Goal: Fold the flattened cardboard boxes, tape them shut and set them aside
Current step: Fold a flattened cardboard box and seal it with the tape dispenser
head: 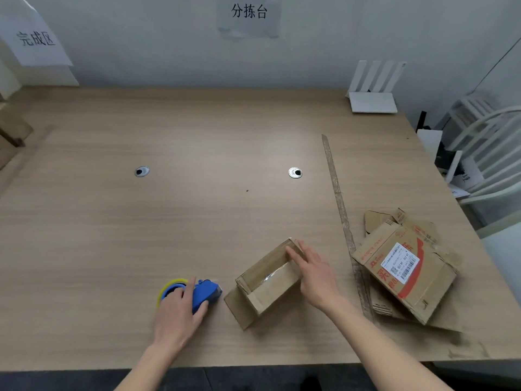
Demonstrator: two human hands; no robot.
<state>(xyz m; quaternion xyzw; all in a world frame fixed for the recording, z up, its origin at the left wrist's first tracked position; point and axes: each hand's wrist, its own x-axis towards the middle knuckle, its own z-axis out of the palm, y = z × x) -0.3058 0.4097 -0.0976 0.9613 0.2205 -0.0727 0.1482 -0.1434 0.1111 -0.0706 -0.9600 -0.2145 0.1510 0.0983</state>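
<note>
The left hand [180, 309] grips the blue tape dispenser [201, 294] on the table [141, 221]. Right of it, the right hand [313, 272] rests straight, spread fingers on the small box [267, 280].

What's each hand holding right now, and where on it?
The left hand grips the blue tape dispenser over its body. The right hand holds nothing, fingers flat on the small box.
</note>
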